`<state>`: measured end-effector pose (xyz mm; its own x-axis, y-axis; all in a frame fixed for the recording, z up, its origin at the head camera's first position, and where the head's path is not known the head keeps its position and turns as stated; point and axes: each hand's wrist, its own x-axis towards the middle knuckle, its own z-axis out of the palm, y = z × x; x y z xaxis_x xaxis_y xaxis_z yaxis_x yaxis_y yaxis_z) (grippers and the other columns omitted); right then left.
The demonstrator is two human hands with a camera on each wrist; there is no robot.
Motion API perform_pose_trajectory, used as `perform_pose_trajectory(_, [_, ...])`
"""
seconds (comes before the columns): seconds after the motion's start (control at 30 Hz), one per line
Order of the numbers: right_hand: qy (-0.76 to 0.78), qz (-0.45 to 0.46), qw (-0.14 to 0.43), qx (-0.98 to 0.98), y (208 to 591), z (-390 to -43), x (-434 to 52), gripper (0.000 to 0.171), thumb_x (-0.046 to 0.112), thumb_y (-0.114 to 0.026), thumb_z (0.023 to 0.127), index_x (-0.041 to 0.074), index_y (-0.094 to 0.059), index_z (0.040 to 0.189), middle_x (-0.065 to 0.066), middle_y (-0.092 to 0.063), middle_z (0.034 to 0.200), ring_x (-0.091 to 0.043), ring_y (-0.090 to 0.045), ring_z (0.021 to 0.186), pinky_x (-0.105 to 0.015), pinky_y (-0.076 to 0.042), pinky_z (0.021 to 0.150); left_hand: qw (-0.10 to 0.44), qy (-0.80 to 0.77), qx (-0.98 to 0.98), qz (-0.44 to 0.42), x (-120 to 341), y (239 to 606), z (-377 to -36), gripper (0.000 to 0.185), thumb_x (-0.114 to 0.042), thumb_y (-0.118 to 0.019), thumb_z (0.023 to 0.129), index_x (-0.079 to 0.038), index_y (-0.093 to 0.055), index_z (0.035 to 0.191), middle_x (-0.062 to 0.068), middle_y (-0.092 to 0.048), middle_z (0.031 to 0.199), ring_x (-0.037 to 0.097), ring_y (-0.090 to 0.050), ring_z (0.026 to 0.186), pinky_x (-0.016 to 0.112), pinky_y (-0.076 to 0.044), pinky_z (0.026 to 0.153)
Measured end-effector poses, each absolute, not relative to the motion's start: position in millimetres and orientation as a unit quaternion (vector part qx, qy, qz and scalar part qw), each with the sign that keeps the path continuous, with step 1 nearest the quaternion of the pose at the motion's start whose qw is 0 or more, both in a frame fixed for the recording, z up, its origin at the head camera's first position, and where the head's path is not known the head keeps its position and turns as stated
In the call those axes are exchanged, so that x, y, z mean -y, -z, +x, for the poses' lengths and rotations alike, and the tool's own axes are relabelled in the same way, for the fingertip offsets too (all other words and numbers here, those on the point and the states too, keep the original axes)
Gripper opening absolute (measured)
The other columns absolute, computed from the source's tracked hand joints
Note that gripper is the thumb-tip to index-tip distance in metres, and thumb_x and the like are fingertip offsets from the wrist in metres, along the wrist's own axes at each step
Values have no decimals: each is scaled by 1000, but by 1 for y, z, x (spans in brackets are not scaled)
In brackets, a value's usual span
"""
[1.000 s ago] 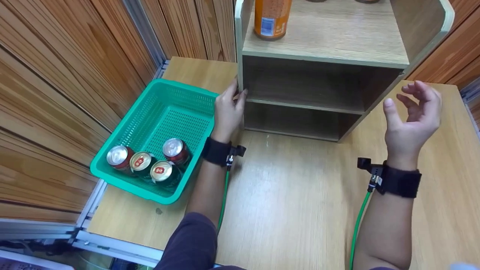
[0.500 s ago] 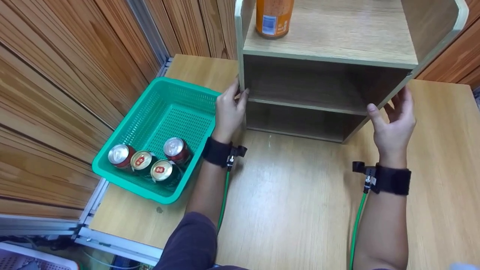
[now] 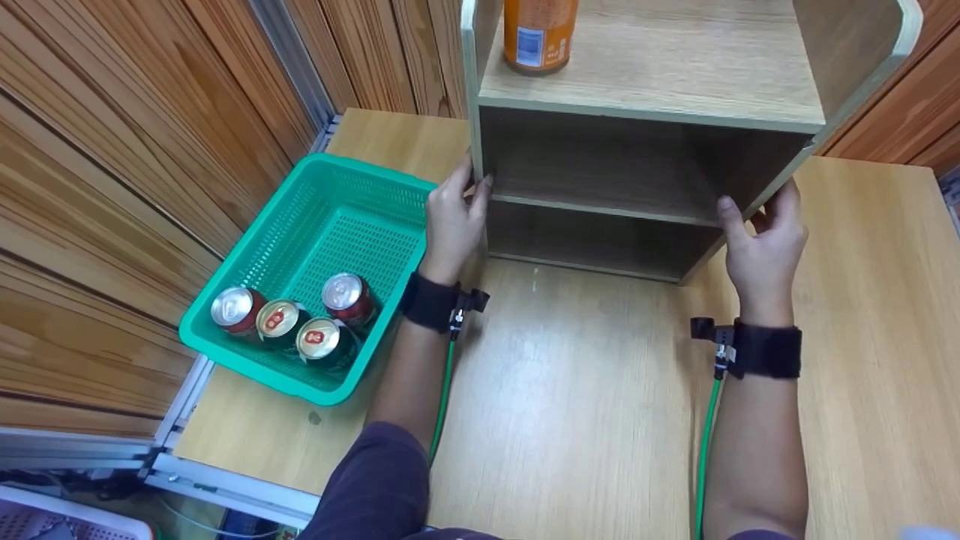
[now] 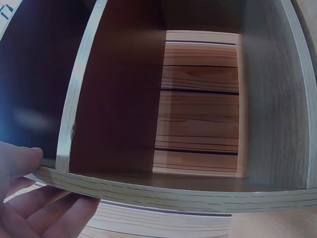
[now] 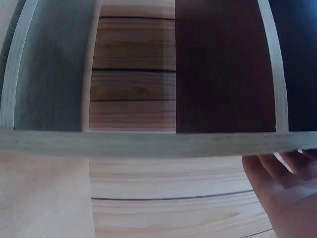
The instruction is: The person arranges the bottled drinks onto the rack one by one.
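A wooden shelf unit (image 3: pixel 652 114) with a light top board and two dark compartments below stands on the table. My left hand (image 3: pixel 454 229) grips the front edge of its left side panel (image 4: pixel 163 197), thumb inside and fingers along the outer face. On the opposite side my right hand (image 3: pixel 766 259) holds the right side panel (image 5: pixel 173 145) the same way, with its fingertips partly hidden behind the panel. An orange can (image 3: pixel 540 37) stands on the top board at the left, its upper part cut off by the frame.
Left of the shelf, a green plastic basket (image 3: pixel 296 390) holds several drink cans, among them a dark can (image 3: pixel 351 300) with a silver lid. Wooden plank walls (image 3: pixel 112 187) rise at the left and back. Green cables run along both forearms.
My right hand has moved left from beside the shelf and taken hold of its right side panel. The left hand keeps its grip on the left panel.
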<state>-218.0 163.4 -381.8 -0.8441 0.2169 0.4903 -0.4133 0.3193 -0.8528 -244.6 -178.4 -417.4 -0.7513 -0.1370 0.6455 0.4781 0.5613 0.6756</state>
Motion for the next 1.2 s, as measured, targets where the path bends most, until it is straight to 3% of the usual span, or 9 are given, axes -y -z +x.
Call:
perform_pose_trajectory(0.27, [-498,39,305,811,405,-243,-164,38,18,-57,85,20,-51,122,3,-56,118,-10,-51,107,-32,-43,88,324,438,834,-90,190,421,-244,41,-19,-52,90,-9,-46,129,9,-57,116,10,-54,101,19,-49,70])
perform_pose_trajectory(0.57, [-456,43,278,845,408,-251,-150,34,20,-55,86,20,-52,119,4,-56,115,-8,-51,103,-35,-44,86,320,406,852,-84,207,423,-224,47,-22,-56,87,-6,-44,130,12,-57,115,15,-58,98,22,-50,69])
perform_pose_trajectory(0.73, [-445,36,284,848,405,-255,-150,28,17,-56,84,9,-57,111,-2,-60,105,-6,-53,98,-28,-46,83,303,342,885,-94,210,417,-210,55,-27,-57,86,-3,-40,132,14,-57,114,19,-59,95,26,-51,71])
perform_pose_trajectory(0.87, [-445,42,289,847,403,-259,-151,27,16,-56,84,11,-57,110,-1,-60,106,-6,-53,98,-28,-46,83,278,292,908,-117,215,402,-196,56,-33,-55,86,-7,-40,133,10,-60,112,18,-60,94,29,-50,73])
perform_pose_trajectory(0.97, [-445,51,288,847,405,-262,-150,28,15,-55,84,15,-57,112,2,-60,109,-5,-52,100,-29,-46,83,275,258,916,-135,222,390,-182,53,-35,-54,87,-11,-42,133,6,-62,109,15,-61,83,29,-49,69])
perform_pose_trajectory(1.07, [-442,56,284,849,407,-262,-147,29,16,-55,84,18,-56,113,3,-59,111,-5,-52,101,-30,-46,84,283,231,919,-149,231,379,-167,49,-35,-53,87,-12,-46,130,2,-64,93,12,-54,63,24,-45,59])
perform_pose_trajectory(1.17, [-442,59,281,850,408,-263,-146,30,17,-55,85,19,-55,115,3,-59,112,-6,-51,102,-31,-46,84,292,219,918,-156,240,366,-152,47,-35,-52,88,-12,-48,129,1,-64,96,10,-56,69,22,-47,66])
perform_pose_trajectory(1.2, [-443,60,280,849,408,-263,-146,30,17,-55,85,19,-55,115,3,-58,112,-6,-51,103,-31,-45,84,294,217,917,-158,244,362,-147,46,-35,-52,88,-12,-49,128,1,-64,98,9,-58,78,22,-47,71])
